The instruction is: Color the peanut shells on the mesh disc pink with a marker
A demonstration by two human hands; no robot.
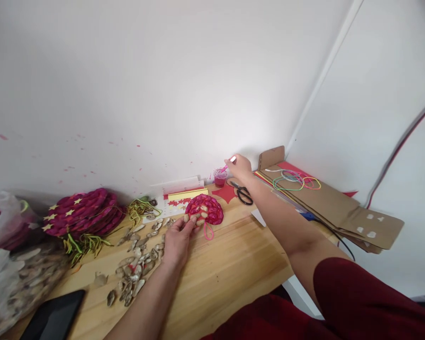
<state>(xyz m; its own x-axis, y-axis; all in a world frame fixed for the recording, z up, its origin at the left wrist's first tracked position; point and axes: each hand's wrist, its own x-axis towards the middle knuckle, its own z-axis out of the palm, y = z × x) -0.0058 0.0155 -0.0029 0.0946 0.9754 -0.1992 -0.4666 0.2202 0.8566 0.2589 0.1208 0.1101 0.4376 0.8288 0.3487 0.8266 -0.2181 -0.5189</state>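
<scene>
In the head view my right hand (241, 166) pinches a slim paintbrush (230, 163) with a pink-stained lower part. Its tip is over a small clear cup (220, 179) of pink paint by the wall. My left hand (179, 238) grips the near left edge of a round, shiny pink braided disc (215, 208). Pale shell-like pieces (204, 208) sit on the disc, partly behind my fingers. From the disc's front edge a pink cord loop (208, 231) hangs onto the table. Black-handled scissors (243, 193) lie under my right forearm.
Loose shells (138, 264) cover the table left of my left arm. Behind them stands a stack of magenta discs (87, 212) with yellow stars. A black tablet (55, 314) and plastic bags (3, 271) are far left. Folded cardboard (326, 203) lies right, under coloured cords (293, 182).
</scene>
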